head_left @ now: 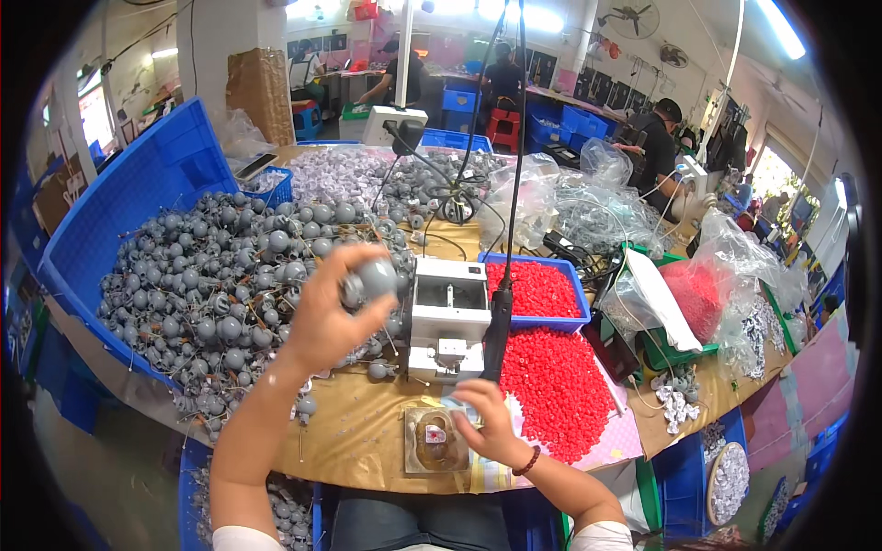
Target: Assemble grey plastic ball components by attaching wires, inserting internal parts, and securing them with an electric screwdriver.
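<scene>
- The brown-covered table [358, 432] bears nearly everything near the hands. Clock directions are read from the white machine [450, 326] at its middle, 12 pointing away from the person.
- A blue tub [138, 151] rises at 10 o'clock; its heap of gray balls [211, 303] spreads over the 9 o'clock side.
- A red heap [556, 395] of small pieces lies at 4 o'clock, beyond the right hand [491, 427].
- A blue tray [551, 322] of more red pieces sits at 3 o'clock, just beside the machine.
- The left hand [329, 317] is raised at 9 o'clock, thumb and fingers closed on one large gray ball [377, 277].
- The right hand is lower, at 5 o'clock, thumb and fingers parted, with nothing seen between them.
- A black handle [499, 335] on a cable stands along the machine's 3 o'clock side.
- A square plate [458, 466] lies at 6 o'clock, just beside the right hand.
- The held ball is at 10 o'clock from the machine, and at 11 o'clock from the right hand, well apart from it. Being round, it shows no long axis.
- The left fingers cover part of that ball; whether the darker gray patch behind belongs to it, I cannot tell. The right fingertips' contact with the machine is also unclear.
</scene>
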A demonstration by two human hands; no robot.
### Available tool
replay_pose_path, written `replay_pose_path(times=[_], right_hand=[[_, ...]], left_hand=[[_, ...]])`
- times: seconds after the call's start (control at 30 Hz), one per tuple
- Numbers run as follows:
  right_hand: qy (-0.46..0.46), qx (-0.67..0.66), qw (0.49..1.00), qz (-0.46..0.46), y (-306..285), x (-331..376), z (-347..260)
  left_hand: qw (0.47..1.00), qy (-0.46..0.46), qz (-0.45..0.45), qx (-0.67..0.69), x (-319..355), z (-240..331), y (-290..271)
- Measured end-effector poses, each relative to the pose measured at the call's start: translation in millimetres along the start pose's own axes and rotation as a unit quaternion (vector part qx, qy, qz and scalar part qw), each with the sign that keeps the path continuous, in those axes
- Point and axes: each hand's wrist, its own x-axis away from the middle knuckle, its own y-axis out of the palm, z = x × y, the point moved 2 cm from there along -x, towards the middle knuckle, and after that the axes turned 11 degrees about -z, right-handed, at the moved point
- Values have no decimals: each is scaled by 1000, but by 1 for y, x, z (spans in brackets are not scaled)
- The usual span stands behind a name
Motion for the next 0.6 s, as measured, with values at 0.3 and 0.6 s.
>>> replay_pose_path(times=[0.3,0.6], right_hand=[[113,-351,926,-83,-5,-23,-28],[196,-223,949,-102,6,5,2]], left_hand=[[890,-91,-115,432,113,22,72],[797,-240,-90,547,193,-11,123]])
